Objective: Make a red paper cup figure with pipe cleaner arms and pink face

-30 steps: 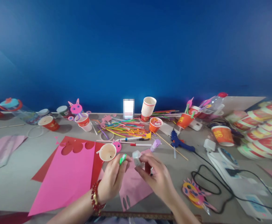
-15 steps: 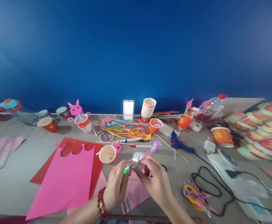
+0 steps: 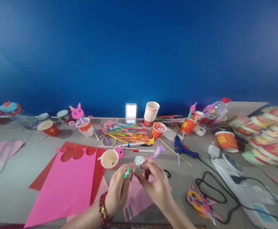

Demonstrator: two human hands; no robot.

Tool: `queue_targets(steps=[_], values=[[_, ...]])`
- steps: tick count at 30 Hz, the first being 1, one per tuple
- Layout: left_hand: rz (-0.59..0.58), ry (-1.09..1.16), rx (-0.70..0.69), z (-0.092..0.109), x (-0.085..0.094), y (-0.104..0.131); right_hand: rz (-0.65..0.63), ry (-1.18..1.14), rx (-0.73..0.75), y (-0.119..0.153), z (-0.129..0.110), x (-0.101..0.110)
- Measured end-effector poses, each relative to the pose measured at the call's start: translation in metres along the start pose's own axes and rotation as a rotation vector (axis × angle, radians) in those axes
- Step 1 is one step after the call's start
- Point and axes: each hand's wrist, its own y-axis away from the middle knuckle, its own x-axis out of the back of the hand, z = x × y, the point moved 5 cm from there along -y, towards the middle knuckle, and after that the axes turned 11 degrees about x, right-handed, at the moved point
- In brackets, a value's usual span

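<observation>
My left hand (image 3: 118, 183), with a red bead bracelet at the wrist, is closed around a small bright-green piece (image 3: 127, 173) whose middle looks pale; most of it is hidden by the fingers. In my right hand (image 3: 156, 179) a roll of clear tape (image 3: 139, 164) is pinched between thumb and fingers. The left fingertips come right up to the roll's near side. Below both hands lies a pale pink sheet (image 3: 140, 200) with cut-out slots. A black loop (image 3: 167, 173), perhaps a scissor handle, shows beside the right hand.
A paper cup (image 3: 109, 159) stands ahead of my left hand. Bright pink paper (image 3: 69, 187) lies left on red paper. Behind are colored sticks (image 3: 127, 133) and stacked cups (image 3: 151, 113). To the right are a blue glue gun (image 3: 183, 148), its cord and a power strip (image 3: 244, 194).
My hands stay close together and have shifted only slightly. The tape roll has turned a little, and the green piece sits slightly further left. Other things remain in place.
</observation>
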Motion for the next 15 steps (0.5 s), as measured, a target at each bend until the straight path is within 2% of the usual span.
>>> queue_targets(steps=[3, 10, 15], values=[[-0.035, -0.05, -0.017, -0.002, -0.001, 0.0, 0.007, 0.0, 0.01, 0.0, -0.001, -0.001], [-0.044, -0.038, -0.106, 0.009, -0.005, 0.003, 0.002, -0.027, 0.037, -0.002, -0.002, -0.002], [0.063, -0.046, -0.025, 0.008, 0.008, -0.005, -0.009, -0.046, 0.021, -0.006, -0.005, -0.003]])
